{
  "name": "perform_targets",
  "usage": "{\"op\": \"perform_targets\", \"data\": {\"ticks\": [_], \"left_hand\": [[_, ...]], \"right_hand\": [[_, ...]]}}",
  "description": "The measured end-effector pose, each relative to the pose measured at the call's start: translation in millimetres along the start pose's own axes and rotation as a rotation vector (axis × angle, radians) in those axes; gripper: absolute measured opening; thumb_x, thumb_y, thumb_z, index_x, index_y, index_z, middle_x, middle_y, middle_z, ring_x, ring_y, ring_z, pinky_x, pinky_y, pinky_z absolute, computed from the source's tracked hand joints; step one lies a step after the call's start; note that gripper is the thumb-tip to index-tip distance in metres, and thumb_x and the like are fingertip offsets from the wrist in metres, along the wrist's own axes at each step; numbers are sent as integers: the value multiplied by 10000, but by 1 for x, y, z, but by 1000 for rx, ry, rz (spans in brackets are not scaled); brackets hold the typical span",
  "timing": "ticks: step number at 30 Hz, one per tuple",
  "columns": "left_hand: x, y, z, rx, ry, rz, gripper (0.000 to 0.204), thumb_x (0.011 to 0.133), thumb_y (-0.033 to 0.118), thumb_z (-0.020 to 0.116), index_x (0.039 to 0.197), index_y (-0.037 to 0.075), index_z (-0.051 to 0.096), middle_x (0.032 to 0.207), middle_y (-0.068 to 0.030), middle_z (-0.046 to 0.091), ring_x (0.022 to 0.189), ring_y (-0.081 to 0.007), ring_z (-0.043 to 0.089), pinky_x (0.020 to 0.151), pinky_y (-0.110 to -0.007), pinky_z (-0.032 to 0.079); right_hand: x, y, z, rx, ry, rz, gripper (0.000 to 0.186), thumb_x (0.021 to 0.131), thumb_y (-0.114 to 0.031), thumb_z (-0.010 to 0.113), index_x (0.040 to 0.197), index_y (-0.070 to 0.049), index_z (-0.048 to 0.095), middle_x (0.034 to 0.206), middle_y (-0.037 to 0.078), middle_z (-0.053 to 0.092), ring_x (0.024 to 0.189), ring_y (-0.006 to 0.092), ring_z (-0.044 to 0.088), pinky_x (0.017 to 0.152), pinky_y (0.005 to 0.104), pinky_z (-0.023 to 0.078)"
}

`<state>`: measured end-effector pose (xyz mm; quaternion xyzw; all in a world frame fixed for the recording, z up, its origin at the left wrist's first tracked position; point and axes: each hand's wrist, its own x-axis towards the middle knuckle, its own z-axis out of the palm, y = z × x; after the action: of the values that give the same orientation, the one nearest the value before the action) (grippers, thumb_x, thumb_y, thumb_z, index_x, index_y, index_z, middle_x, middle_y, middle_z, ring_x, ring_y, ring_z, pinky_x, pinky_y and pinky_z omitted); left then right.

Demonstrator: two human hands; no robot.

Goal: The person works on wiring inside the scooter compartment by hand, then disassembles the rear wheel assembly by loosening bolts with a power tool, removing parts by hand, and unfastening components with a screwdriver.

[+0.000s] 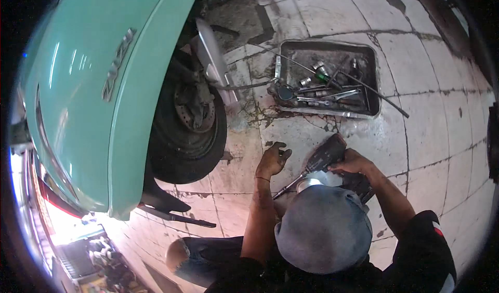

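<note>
My right hand [354, 163] is wrapped round the handle of a dark cordless power driver [323, 155], low over the tiled floor. A long thin metal shaft [291, 185] runs from its nose down to the left. My left hand [273, 160] is raised beside the driver, apart from it; its fingers are loosely curled with a gap between them, and nothing shows in them. A shiny round metal piece [310, 183] lies below the driver, partly hidden by a rounded grey-blue cloth shape [323, 230] between my forearms.
Left stands a mint-green scooter body [78, 85] with a black wheel [213, 152] and brake disc [195, 111]. A metal tray [375, 80] of sockets and wrenches lies ahead; a black cable [387, 102] crosses its edge. A crate [86, 256] with parts sits lower left.
</note>
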<state>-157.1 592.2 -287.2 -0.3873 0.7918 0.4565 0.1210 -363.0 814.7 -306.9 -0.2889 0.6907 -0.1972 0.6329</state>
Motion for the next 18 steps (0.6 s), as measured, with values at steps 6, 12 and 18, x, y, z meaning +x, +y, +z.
{"op": "perform_targets", "data": {"ticks": [6, 12, 18], "left_hand": [[2, -21, 5, 48, -30, -32, 484, 868, 390, 607, 1168, 24, 508, 952, -184, 652, 782, -250, 646, 687, -357, 508], [7, -15, 8, -28, -10, 54, 459, 881, 361, 597, 1148, -5, 521, 988, -211, 648, 940, -329, 631, 799, -385, 494], [-14, -38, -13, 201, 22, 74, 453, 888, 363, 584, 1142, -7, 522, 926, -194, 663, 886, -302, 642, 761, -377, 499]], "right_hand": [[-35, -39, 2, -410, 149, 110, 698, 685, -586, 667, 1051, 7, 632, 979, 208, 654, 949, 319, 633, 850, 392, 482], [-58, -49, -14, -723, 334, -125, 490, 744, -503, 657, 900, -38, 679, 814, 155, 671, 856, 304, 649, 762, 397, 492], [-155, -197, -54, 203, 891, -1100, 401, 724, -122, 759, 1067, -15, 580, 1058, 123, 601, 944, 188, 584, 763, 298, 474]]}}
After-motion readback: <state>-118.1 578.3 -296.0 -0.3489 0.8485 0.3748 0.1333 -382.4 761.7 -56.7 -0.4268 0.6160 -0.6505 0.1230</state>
